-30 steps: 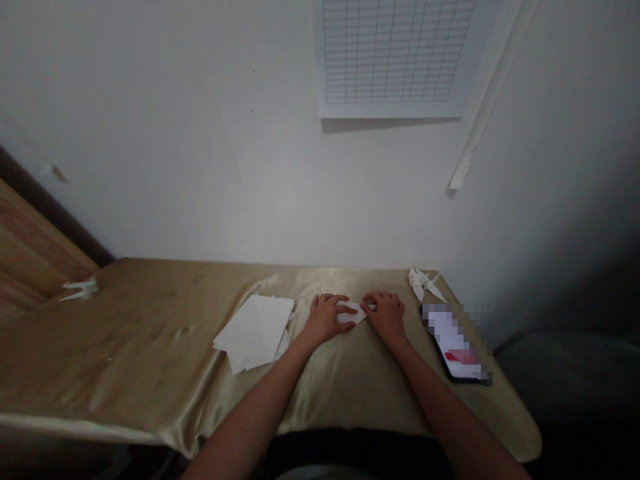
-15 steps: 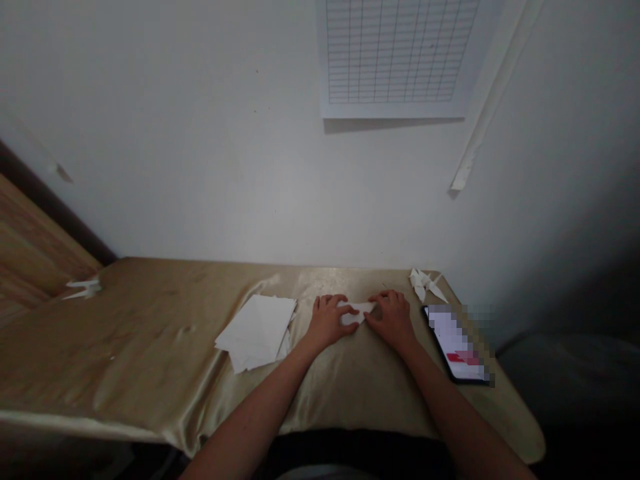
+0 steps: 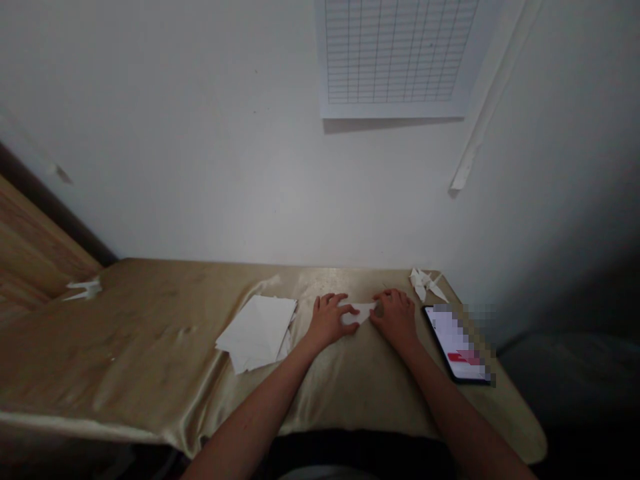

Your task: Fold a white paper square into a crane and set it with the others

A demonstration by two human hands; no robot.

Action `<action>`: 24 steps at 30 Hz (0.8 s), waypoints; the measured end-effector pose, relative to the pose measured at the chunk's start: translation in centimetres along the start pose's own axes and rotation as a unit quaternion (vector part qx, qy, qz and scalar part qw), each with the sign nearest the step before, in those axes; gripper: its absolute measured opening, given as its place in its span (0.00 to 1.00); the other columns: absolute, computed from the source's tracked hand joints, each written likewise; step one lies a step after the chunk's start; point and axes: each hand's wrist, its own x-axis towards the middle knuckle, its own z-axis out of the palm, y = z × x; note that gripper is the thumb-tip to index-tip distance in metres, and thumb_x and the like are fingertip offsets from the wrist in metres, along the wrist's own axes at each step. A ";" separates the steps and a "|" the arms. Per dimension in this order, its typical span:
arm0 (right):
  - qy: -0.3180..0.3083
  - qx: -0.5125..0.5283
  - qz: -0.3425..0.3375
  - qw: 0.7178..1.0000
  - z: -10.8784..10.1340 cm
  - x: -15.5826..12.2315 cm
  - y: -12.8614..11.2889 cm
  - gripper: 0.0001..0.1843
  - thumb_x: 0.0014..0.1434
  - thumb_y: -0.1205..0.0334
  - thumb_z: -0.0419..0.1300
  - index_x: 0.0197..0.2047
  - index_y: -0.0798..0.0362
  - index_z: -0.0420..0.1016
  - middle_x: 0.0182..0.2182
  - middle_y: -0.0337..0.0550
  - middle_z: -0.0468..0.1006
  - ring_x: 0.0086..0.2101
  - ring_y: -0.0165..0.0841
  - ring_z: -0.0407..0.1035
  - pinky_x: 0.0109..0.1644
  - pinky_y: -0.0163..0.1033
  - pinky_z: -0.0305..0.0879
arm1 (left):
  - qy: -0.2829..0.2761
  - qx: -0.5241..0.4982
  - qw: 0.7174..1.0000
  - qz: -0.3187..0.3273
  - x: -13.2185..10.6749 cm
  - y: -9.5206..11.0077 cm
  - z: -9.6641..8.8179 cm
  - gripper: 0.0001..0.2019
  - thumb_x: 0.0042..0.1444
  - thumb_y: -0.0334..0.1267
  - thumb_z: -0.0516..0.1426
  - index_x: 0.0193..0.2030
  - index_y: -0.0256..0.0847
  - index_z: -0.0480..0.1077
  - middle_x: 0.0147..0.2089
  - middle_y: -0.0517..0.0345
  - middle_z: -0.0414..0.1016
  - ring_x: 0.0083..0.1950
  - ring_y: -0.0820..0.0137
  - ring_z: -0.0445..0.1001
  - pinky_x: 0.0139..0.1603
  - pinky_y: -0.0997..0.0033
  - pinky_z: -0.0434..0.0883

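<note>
A small piece of folded white paper (image 3: 361, 313) lies low over the cloth between my hands. My left hand (image 3: 329, 319) grips its left part, with the thumb and index finger curled over it and the other fingers at its back edge. At the right tip of the paper is my right hand (image 3: 396, 317), its thumb and index finger closed on that end. The palms hide part of the paper. Just left of my left hand lies a stack of white paper sheets (image 3: 260, 330), loosely squared.
A phone (image 3: 457, 347) with a lit screen lies right of my right hand. Behind it sit folded paper cranes (image 3: 427, 285), and another white folded piece (image 3: 85, 289) is at the far left. Gold cloth (image 3: 150, 347) covers the table, which meets a wall with a gridded sheet (image 3: 395, 60).
My right hand has shifted slightly right along the paper, from nearer its middle towards its right tip. My left hand has stayed in place.
</note>
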 end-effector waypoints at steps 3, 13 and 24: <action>-0.001 -0.012 0.012 1.000 -0.3 0.1 -0.1 0.15 0.59 0.60 0.62 0.50 0.48 0.77 0.50 0.49 0.73 0.54 0.44 0.63 0.58 0.49 0.54 | 0.001 0.002 1.000 0.001 0.1 -0.1 0.2 0.19 0.52 0.52 0.67 0.52 0.62 0.78 0.69 0.63 0.66 0.71 0.48 0.57 0.72 0.37 0.48; -0.013 -0.024 0.036 0.999 -0.5 0.6 0.0 0.13 0.60 0.63 0.59 0.49 0.49 0.78 0.50 0.51 0.73 0.53 0.45 0.63 0.55 0.49 0.54 | 0.000 0.004 1.000 0.008 0.0 -0.2 0.2 0.19 0.53 0.52 0.67 0.52 0.62 0.78 0.69 0.62 0.66 0.70 0.49 0.57 0.71 0.37 0.49; -0.067 0.071 0.107 0.990 0.4 1.3 2.0 0.11 0.61 0.60 0.59 0.43 0.43 0.83 0.48 0.46 0.73 0.52 0.43 0.64 0.54 0.46 0.57 | -0.011 -0.006 1.000 -0.001 0.0 0.2 -0.2 0.18 0.53 0.51 0.67 0.51 0.61 0.78 0.70 0.62 0.65 0.71 0.48 0.56 0.72 0.36 0.47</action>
